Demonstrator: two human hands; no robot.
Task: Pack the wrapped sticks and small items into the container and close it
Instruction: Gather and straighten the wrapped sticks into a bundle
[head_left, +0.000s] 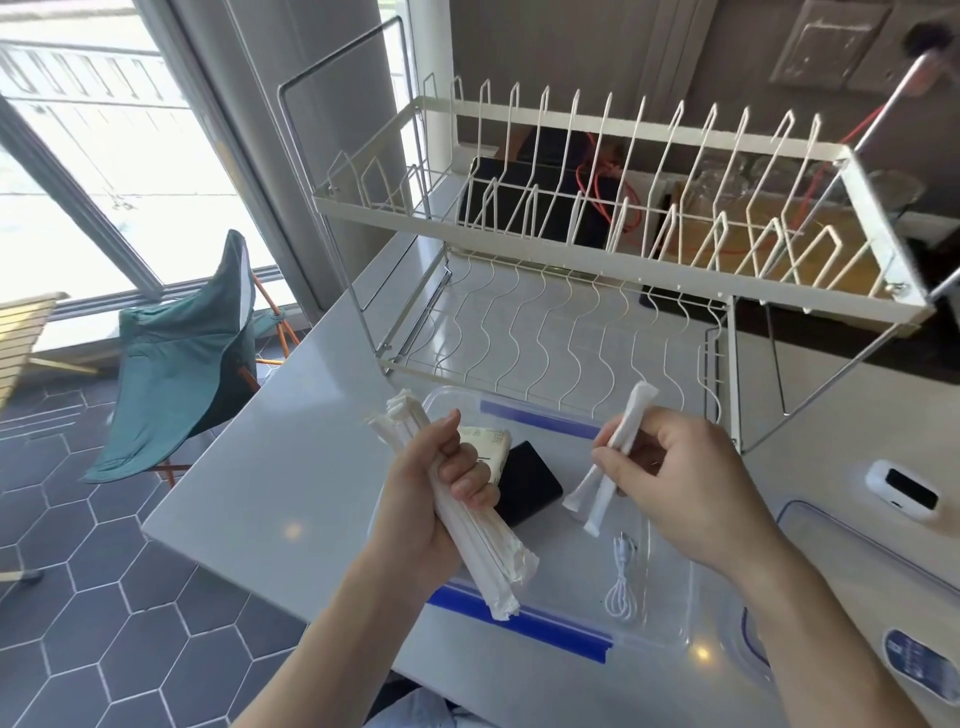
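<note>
White paper wraps the sticks (462, 525) in the left hand (441, 499). Below both hands, the clear container (670, 618) has 2 blue clips, holding a black slab (527, 483) and white cable (621, 587). Beyond stands a cream rack (623, 208).

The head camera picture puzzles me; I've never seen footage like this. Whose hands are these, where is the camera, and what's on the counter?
One wide camera sits on a person's head, looking down at their own bare hands; no robot here. The left hand grips a bundle of wrapped sticks. The right hand pinches two more sticks. Below, on the grey counter, lies an open clear container holding a white cable, a black item and a pale packet. Behind stands a dish rack.
</note>
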